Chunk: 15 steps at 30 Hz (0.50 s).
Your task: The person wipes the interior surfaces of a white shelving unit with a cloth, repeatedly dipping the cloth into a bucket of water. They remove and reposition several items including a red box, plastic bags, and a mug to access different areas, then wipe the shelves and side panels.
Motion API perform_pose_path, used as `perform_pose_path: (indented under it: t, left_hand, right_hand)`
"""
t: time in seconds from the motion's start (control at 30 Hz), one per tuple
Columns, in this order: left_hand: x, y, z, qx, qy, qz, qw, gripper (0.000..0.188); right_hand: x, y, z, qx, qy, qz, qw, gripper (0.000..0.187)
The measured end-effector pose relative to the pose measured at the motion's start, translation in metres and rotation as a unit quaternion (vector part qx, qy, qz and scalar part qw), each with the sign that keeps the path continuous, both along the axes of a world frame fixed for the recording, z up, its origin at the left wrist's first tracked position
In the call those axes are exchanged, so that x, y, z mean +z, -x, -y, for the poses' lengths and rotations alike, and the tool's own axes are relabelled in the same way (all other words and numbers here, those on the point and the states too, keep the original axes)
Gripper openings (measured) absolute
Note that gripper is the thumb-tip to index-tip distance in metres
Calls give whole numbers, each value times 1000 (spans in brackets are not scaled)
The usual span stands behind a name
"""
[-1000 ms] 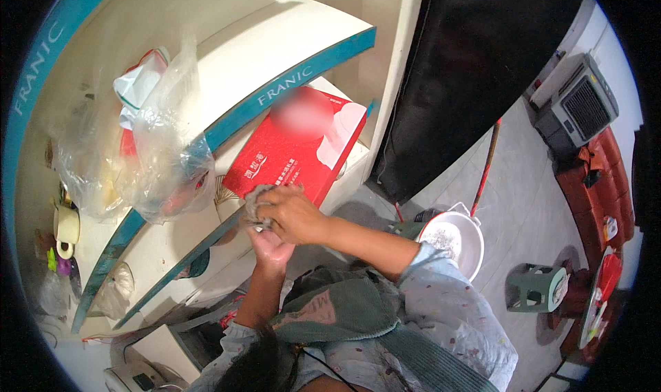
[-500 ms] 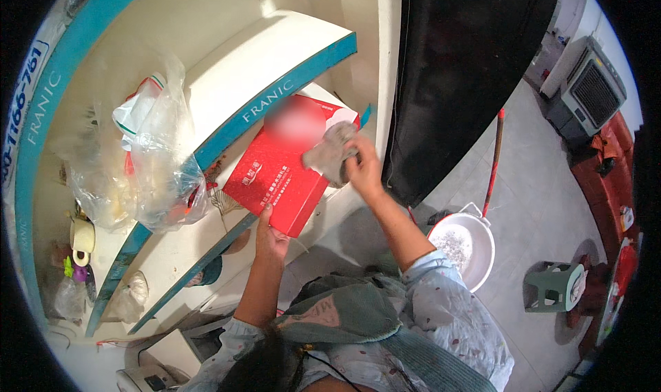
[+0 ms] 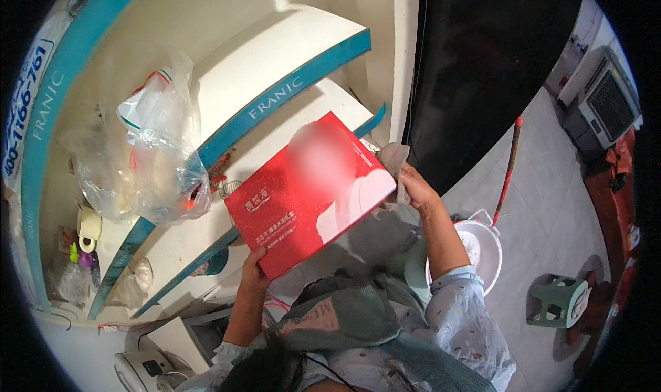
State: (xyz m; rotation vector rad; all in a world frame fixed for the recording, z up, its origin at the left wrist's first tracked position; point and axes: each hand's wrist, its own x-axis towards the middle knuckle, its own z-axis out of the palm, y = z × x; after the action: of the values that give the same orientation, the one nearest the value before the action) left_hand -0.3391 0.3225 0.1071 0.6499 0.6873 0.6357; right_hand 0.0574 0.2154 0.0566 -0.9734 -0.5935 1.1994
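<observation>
Two hands busy, your left hand [image 3: 253, 267] gripping the red box [image 3: 310, 192] bottom corner, your right hand [image 3: 415, 189] pinching a grey cloth [image 3: 394, 159] against its far edge.

Left hand: the left hand [image 3: 253, 271] grips the lower corner of a flat red box [image 3: 310, 192] at the centre of the frame, fingers curled under its edge.
Right hand: the right hand [image 3: 415, 189] presses a grey cloth [image 3: 394, 163] against the box's right edge.
Box: tilted, its face turned up toward the camera, held in front of the white shelves [image 3: 275, 68] with teal edges.
Upper left: a clear plastic bag [image 3: 155, 165] sits on a shelf, bulging and crumpled.
Lower right: a white bucket [image 3: 482, 247] stands on the tiled floor, near a small green stool [image 3: 559, 301].
Right of centre: a red pole [image 3: 508, 168] leans beside a dark panel [image 3: 496, 55].
</observation>
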Motion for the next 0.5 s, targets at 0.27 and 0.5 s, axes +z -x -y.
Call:
perform_pose_path:
  t: [0.27,0.5]
  left_hand:
    - [-1,20,9,-91,-9,-18,996,69]
    - [2,16,17,-91,64,-14,994,69]
  right_hand:
    - [36,-5,-9,-40,-46,81,995,44]
    - [45,-18,-30,-139,-115,41,983,38]
